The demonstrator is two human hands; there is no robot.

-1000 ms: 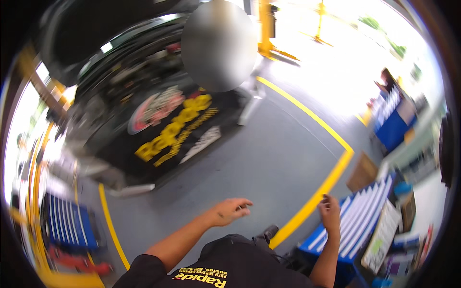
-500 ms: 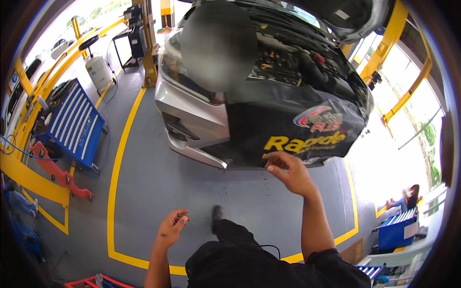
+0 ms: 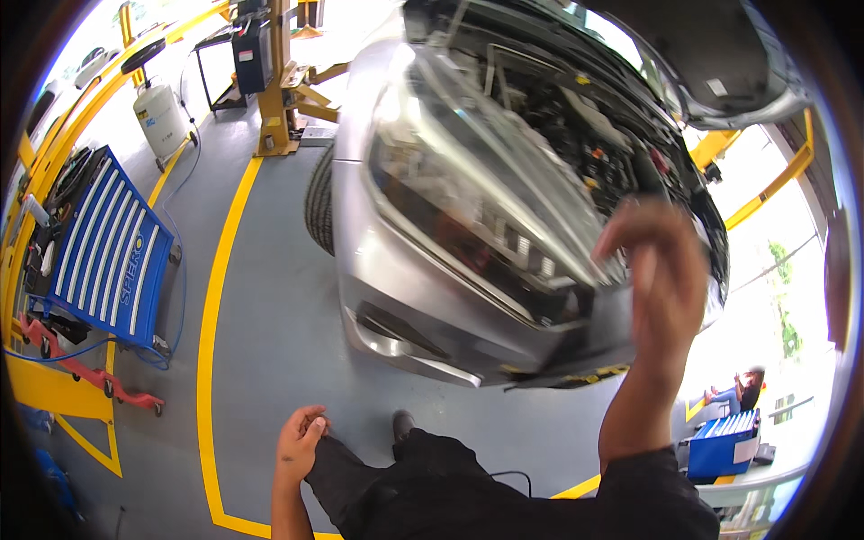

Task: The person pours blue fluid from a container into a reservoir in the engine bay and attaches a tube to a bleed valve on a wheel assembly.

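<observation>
A silver car (image 3: 360,243) with its hood raised stands in front of me. My right hand (image 3: 661,279) is lifted over its front, bent at the fingers and smeared by motion. I cannot tell whether it touches or holds anything. Below it, a dark cover with yellow print (image 3: 576,373) lies along the bumper, seen only in part. The large headlight (image 3: 486,225) is to the left of that hand. My left hand (image 3: 300,443) hangs low beside my leg, loosely curled with nothing visible in it. Behind the headlight lies the engine bay (image 3: 576,135).
A blue tool cabinet (image 3: 112,256) and a red wheeled creeper (image 3: 90,369) stand at left. Behind are a white tank (image 3: 162,117) and a yellow lift post (image 3: 274,90). At far right, a person (image 3: 747,389) sits near another blue cabinet (image 3: 723,445). Yellow lines mark the grey floor.
The car appears closer and larger, its headlight now showing. My right hand has risen and moved right. Less of the cover's printed front shows. My left hand stays low at my side.
</observation>
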